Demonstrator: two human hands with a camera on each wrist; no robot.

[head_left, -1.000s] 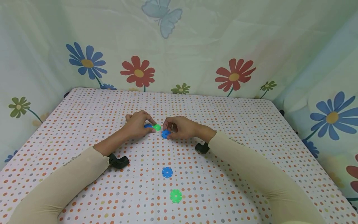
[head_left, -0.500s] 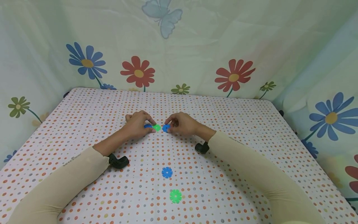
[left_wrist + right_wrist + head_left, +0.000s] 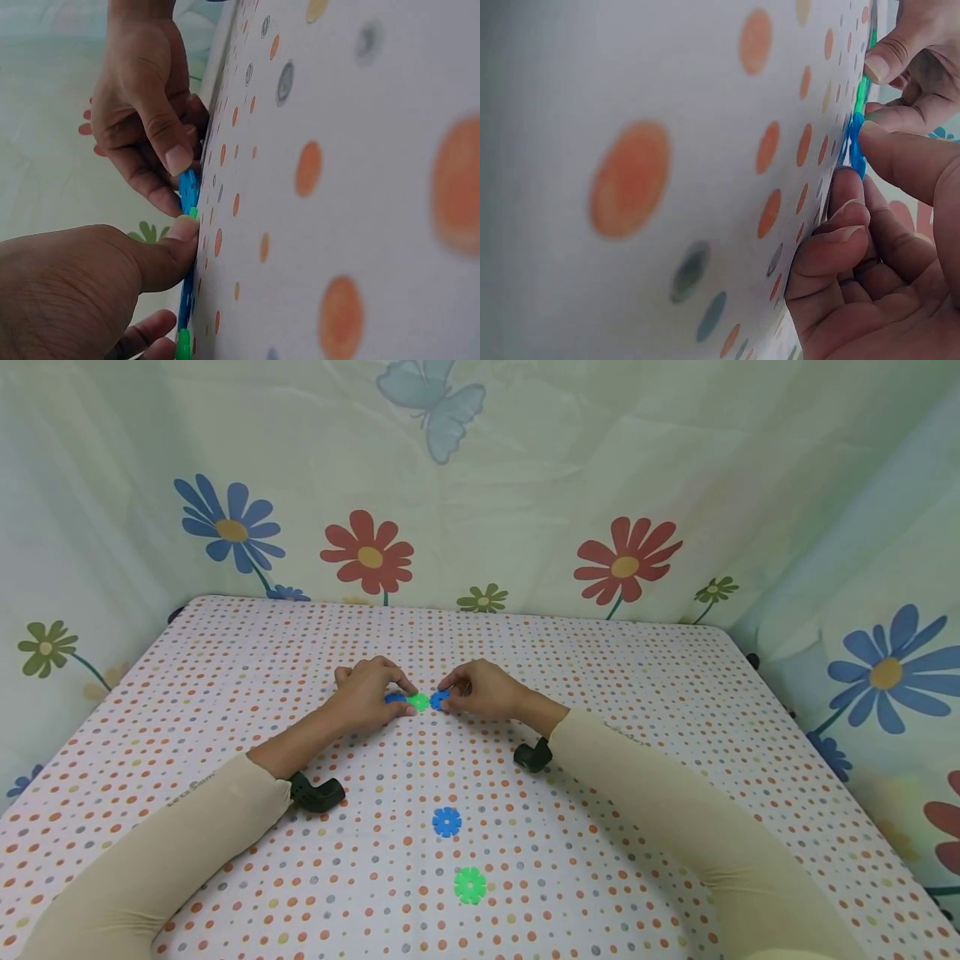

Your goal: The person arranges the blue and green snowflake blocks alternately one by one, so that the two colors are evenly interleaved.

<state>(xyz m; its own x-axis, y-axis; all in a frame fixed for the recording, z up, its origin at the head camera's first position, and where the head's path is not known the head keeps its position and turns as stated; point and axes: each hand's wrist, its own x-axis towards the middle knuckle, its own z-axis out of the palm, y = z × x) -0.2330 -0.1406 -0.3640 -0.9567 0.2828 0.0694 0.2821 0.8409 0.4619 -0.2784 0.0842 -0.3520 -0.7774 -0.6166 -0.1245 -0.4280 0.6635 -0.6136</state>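
Near the middle of the dotted table, my left hand (image 3: 367,697) pinches a green notched disc (image 3: 420,702), a flat flower-shaped connector piece. A blue notched disc (image 3: 395,697) joins its left side, partly covered by the fingers. Farther along this row, a second green disc (image 3: 183,345) shows below the hand in the left wrist view. My right hand (image 3: 487,692) pinches another blue disc (image 3: 438,700) between thumb and fingers. That disc's edge is right at the green disc's right edge, nearly in line with the row.
Two loose discs lie flat nearer the body: a blue one (image 3: 447,822) and a green one (image 3: 470,886). The table (image 3: 600,860) has a dotted cover. A flowered curtain (image 3: 510,468) hangs behind it and at both sides. Black wrist devices sit under both forearms.
My right hand has moved its blue disc slightly away from the body, then left, up against the green disc. The left hand stays in place with its discs.
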